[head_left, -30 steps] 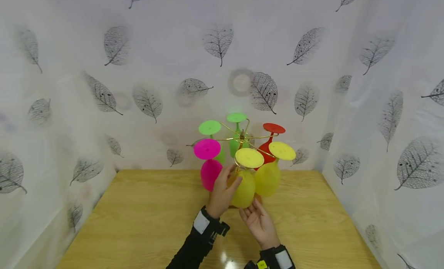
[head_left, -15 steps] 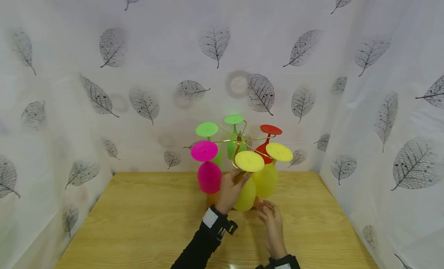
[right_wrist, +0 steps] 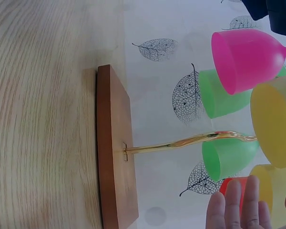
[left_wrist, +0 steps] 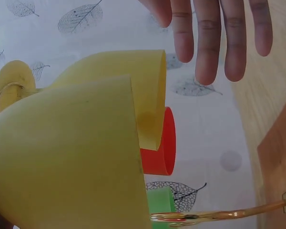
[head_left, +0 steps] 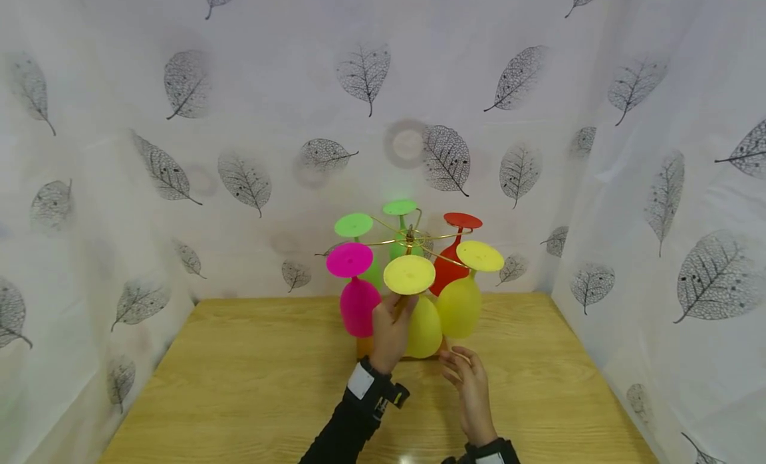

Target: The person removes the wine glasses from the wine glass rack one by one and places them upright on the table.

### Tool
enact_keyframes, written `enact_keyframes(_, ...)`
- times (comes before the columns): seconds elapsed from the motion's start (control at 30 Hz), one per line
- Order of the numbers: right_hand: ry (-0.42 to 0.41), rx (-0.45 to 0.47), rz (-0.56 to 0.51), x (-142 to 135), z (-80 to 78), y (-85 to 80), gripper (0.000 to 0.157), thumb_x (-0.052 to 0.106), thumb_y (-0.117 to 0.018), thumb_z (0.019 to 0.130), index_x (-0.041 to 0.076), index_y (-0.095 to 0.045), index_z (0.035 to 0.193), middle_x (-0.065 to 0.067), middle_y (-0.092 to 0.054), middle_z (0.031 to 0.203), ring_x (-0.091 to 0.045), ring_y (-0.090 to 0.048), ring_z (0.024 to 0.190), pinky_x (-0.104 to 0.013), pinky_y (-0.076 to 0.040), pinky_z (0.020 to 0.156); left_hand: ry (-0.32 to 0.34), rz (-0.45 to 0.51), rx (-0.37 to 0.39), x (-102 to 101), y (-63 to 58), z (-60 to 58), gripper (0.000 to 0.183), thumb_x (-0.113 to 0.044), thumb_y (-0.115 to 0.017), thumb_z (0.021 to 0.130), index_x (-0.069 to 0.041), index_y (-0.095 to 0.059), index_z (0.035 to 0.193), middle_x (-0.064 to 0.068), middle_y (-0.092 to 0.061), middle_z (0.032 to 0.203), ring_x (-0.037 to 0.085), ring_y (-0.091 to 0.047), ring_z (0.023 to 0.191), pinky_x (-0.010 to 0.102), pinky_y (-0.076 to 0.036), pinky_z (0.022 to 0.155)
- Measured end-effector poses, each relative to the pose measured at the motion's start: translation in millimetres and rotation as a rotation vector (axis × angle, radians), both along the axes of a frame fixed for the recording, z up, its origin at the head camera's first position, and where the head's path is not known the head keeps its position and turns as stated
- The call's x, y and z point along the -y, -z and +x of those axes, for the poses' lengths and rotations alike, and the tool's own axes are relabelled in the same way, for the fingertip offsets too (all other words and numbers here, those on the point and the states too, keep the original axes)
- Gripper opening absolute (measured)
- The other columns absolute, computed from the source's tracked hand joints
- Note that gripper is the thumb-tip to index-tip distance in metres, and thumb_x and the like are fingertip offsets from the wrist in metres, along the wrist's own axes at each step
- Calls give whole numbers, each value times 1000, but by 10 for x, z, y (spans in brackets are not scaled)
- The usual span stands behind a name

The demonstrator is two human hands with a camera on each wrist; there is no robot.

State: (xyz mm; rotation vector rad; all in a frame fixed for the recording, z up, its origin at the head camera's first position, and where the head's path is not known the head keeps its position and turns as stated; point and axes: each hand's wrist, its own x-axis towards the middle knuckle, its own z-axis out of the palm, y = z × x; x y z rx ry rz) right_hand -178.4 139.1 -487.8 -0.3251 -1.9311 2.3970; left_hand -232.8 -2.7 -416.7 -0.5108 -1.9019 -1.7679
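A gold wire rack (head_left: 410,238) carries several plastic goblets upside down by their feet. With curled fingers my left hand (head_left: 390,331) grips the front yellow goblet (head_left: 425,330) at its stem, just under the round foot. That goblet's bowl fills much of the left wrist view, mouth facing the tabletop. Low on the right, my right hand (head_left: 474,394) hovers near the bowls with fingers loosely extended, holding nothing. Its fingers (left_wrist: 208,47) hang apart from the goblets in the left wrist view. The second yellow goblet (head_left: 459,308) hangs just right of the gripped one.
A pink goblet (head_left: 360,308) hangs at the left, a red goblet (head_left: 449,268) at the back right, and two green goblets farther back. The rack's post rises from a brown wooden base (right_wrist: 115,152) on the wood-grain table (head_left: 269,377). A leaf-print curtain (head_left: 287,72) surrounds the table.
My left hand has gone from beside the yellow bowl up to its stem. The goblet's foot has shifted left. My right hand has moved from under the bowl to the right.
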Motion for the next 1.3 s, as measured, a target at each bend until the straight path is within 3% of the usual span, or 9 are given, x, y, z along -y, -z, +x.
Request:
enact_keyframes(0.27, 2, 1, -2, -30, -1, -19, 30, 18, -37, 101, -2, -39, 124, 11, -65, 95, -1, -62, 92, -25, -51, 84, -54, -4, 92, -60, -135, -100, 27, -18, -58, 92, -2, -68, 112, 14, -68, 114, 26, -62, 111, 41, -53, 93)
enact_keyframes(0.33, -2, 2, -5, -42, 5, -12, 30, 18, -37, 101, -2, -39, 124, 12, -65, 95, -2, -62, 93, -26, -51, 85, -41, 4, 110, -95, -184, -107, 26, -14, -59, 91, 0, -68, 111, 15, -68, 113, 27, -62, 110, 39, -53, 92)
enact_keyframes(0.57, -26, -16, -1, -87, 46, 1, 30, 19, -36, 102, -1, -39, 124, 10, -64, 98, -4, -62, 95, -26, -52, 86, -8, -16, 143, -193, -371, 46, 25, -5, -61, 88, 7, -67, 109, 21, -67, 110, 32, -63, 105, 40, -54, 87)
enact_keyframes(0.8, -31, -7, -18, -121, 52, -52, 27, 20, -35, 102, 2, -42, 122, 10, -65, 98, -4, -63, 92, -25, -52, 84, 90, -78, 152, -300, -197, -66, 28, -18, -62, 89, -2, -67, 113, 12, -66, 118, 26, -59, 116, 41, -49, 98)
enact_keyframes(0.83, -31, -5, -16, -123, 58, -66, 26, 19, -35, 102, 2, -42, 121, 10, -64, 97, -5, -63, 92, -26, -52, 83, 102, -79, 153, -309, -234, -29, 28, -16, -62, 89, -1, -67, 113, 12, -66, 118, 27, -58, 117, 43, -48, 99)
enact_keyframes(1.07, 7, -45, 137, -155, 147, -216, 21, 17, -35, 102, 0, -44, 111, 5, -56, 94, -6, -60, 87, -24, -52, 80, 106, -193, 19, -317, -204, 125, 29, -23, -60, 90, -4, -70, 110, 9, -71, 107, 21, -65, 105, 39, -52, 94)
enact_keyframes(1.2, -6, -71, 279, -187, 187, -217, 25, 20, -38, 102, -1, -46, 112, 0, -57, 96, -5, -58, 87, -24, -52, 79, 86, -242, -160, -316, -211, 295, 26, -21, -62, 88, -6, -70, 107, 8, -72, 103, 18, -68, 100, 30, -55, 87)
enact_keyframes(1.3, 5, -144, 462, -210, 256, -175, 24, 19, -42, 101, 0, -47, 114, -4, -60, 100, 0, -55, 86, -23, -50, 78, 75, -285, -316, -288, -189, 464, 24, -16, -63, 87, -6, -69, 108, 7, -72, 102, 17, -68, 97, 25, -55, 85)
